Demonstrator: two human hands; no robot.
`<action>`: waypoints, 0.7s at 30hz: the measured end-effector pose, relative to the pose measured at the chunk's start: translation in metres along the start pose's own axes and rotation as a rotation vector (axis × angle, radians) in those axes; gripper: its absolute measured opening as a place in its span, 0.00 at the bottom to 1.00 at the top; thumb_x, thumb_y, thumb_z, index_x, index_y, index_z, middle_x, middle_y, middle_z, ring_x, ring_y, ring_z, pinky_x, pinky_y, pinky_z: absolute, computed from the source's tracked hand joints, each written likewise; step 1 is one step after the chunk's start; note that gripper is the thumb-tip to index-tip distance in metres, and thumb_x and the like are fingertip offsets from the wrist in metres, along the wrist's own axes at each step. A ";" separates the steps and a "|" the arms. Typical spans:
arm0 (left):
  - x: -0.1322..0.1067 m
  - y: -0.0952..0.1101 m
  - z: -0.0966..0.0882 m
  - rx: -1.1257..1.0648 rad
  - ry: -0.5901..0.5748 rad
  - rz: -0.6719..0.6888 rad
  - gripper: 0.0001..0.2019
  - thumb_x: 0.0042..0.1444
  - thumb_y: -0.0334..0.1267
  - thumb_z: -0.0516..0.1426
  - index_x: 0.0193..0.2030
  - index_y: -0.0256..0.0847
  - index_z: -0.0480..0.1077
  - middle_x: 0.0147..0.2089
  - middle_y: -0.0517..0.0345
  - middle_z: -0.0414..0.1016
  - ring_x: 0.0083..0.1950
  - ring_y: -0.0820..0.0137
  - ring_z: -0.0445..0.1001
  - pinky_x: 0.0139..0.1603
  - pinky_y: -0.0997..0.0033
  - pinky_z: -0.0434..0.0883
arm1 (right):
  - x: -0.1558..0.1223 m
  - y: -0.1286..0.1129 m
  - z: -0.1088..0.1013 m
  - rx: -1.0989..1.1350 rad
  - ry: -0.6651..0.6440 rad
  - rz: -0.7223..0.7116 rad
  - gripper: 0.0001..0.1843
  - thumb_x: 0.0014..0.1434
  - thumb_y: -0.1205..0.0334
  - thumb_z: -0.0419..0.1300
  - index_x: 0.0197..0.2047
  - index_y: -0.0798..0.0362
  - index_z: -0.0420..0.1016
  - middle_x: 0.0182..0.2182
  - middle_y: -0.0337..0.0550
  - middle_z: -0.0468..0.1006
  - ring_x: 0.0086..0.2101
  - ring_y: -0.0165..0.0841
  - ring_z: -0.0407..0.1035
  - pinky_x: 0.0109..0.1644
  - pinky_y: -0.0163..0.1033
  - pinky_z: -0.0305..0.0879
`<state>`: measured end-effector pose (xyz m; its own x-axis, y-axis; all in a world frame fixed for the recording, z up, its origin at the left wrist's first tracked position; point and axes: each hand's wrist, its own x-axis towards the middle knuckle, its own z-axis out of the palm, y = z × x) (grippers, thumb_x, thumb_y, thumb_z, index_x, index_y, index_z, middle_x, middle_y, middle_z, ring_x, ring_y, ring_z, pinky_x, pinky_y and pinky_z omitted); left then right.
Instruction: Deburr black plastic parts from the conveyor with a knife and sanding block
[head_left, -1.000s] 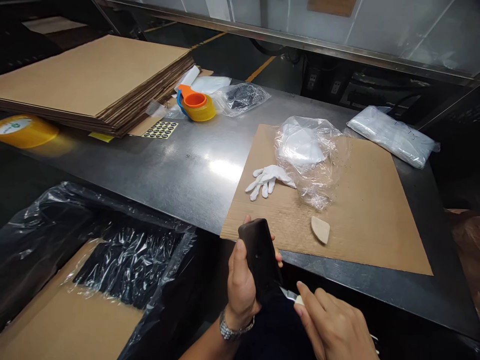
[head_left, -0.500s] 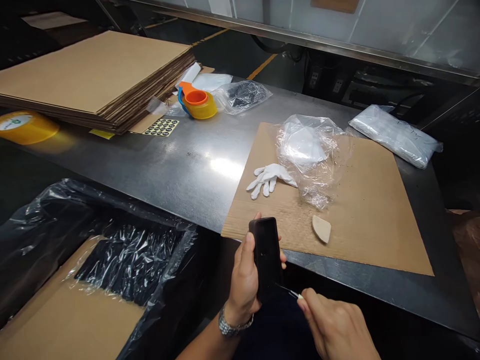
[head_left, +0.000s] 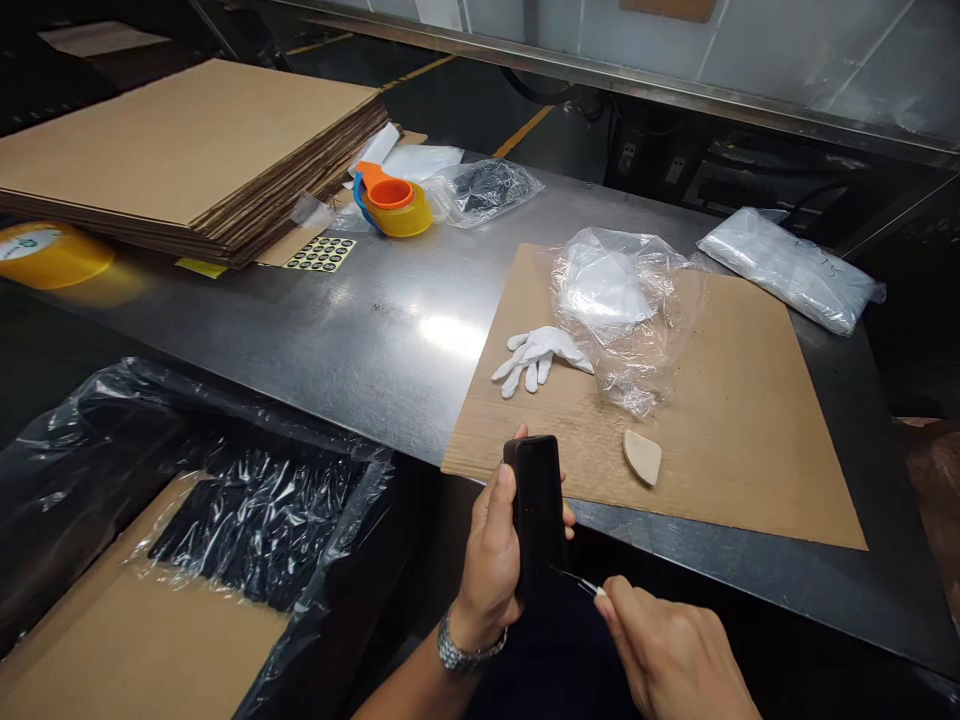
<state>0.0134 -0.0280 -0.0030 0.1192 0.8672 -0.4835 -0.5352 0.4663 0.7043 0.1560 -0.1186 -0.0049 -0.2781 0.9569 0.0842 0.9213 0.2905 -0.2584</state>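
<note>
Black case [head_left: 538, 505]: likely light, stiff; hold sides. Left fingers [head_left: 501, 497] clasp it by worktop's [head_left: 375, 345] near edge; right fingers [head_left: 616, 600] pinch knife [head_left: 587, 587].

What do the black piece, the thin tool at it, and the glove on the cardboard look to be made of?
Black piece: perhaps plastic or rubber, matte; its dark surface shows little shine.
Thin tool: probably metal, polished, given the bright glint along it.
Glove: likely soft fabric, matte white, without gloss; the weave is too small to tell.
</note>
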 end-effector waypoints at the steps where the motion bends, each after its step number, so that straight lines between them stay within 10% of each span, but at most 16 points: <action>1: 0.000 0.000 0.000 0.009 0.003 0.003 0.30 0.57 0.52 0.50 0.64 0.46 0.53 0.35 0.54 0.74 0.26 0.70 0.73 0.25 0.69 0.73 | 0.000 0.000 0.000 -0.005 -0.006 0.001 0.17 0.67 0.62 0.41 0.26 0.50 0.58 0.12 0.29 0.63 0.10 0.24 0.57 0.17 0.34 0.38; 21: -0.003 -0.011 -0.004 0.214 -0.027 0.208 0.29 0.56 0.52 0.50 0.61 0.39 0.60 0.27 0.55 0.76 0.26 0.68 0.72 0.28 0.68 0.72 | 0.005 -0.002 0.009 -0.012 -0.073 0.099 0.24 0.68 0.57 0.35 0.25 0.50 0.61 0.09 0.31 0.64 0.08 0.29 0.60 0.17 0.35 0.37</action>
<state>0.0156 -0.0363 -0.0111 0.0492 0.9511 -0.3050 -0.3628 0.3016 0.8817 0.1502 -0.1141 -0.0124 -0.2044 0.9788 -0.0119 0.9484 0.1950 -0.2501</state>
